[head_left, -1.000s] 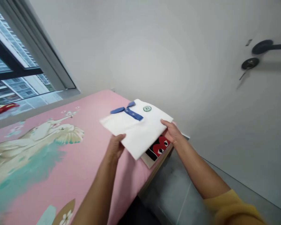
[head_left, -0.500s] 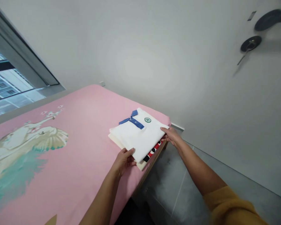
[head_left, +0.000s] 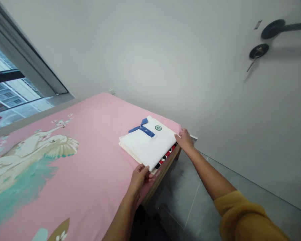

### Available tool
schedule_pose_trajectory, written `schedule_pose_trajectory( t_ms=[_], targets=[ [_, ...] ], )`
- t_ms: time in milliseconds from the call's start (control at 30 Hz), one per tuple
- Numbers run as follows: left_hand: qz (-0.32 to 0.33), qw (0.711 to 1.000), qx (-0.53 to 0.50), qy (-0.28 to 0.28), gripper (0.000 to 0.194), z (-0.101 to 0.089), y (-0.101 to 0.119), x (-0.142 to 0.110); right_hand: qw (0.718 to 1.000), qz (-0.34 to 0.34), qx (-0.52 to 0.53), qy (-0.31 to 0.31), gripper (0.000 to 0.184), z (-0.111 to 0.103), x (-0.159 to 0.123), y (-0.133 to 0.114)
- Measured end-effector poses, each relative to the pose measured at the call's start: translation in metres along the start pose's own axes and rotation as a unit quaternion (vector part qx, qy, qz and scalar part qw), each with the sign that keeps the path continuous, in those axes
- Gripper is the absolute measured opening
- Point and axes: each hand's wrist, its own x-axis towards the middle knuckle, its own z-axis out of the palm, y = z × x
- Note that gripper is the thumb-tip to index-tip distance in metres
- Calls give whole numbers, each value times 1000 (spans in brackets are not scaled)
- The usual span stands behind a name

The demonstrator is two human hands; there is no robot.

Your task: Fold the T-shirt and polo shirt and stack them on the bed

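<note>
A folded white polo shirt with a blue collar and a round green badge lies face up on top of a small stack of folded clothes. Under it show a cream cloth and a red, black and white patterned cloth. My left hand is closed at the near corner, thumb on the white shirt's edge and other fingers curled low beside the stack. At the right corner, my right hand has its thumb against the shirt's edge and its fingers apart from the thumb, over the bed's corner.
The stack rests near the edge of a bed with a pink sheet printed with a white bird. A white wall runs behind it. Grey floor tiles lie to the right. A door handle and key are upper right; a window is left.
My right hand has shifted from gripping the shirt's corner to lying beside it, fingers raised past the edge. My left hand has slid slightly right along the near corner. The lower layers now line up more closely.
</note>
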Motion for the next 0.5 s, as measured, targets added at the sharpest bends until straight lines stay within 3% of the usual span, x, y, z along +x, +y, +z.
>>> schedule_pose_trajectory(
  t_ms=[67,133,233,300,367,500],
  targets=[
    [-4,1000,-8,-13,35,0,-6,-7,987,-143,-54,38,52,3,-18,-11],
    [-11,1000,-7,-21,36,2,-12,-17,953,-284,-100,33,49,9,-44,-25],
    [-32,999,5,-33,42,1,-27,-42,899,-403,-157,-71,52,23,-93,-37],
    [-47,998,13,-37,47,-7,-45,-65,857,-451,-194,-157,56,33,-122,-35],
    [-60,998,27,-23,51,-24,-70,-90,831,-470,-219,-203,59,42,-144,-26],
    [-63,996,21,63,57,-71,-134,-135,840,-442,-252,-191,58,61,-160,-9]
  ],
)
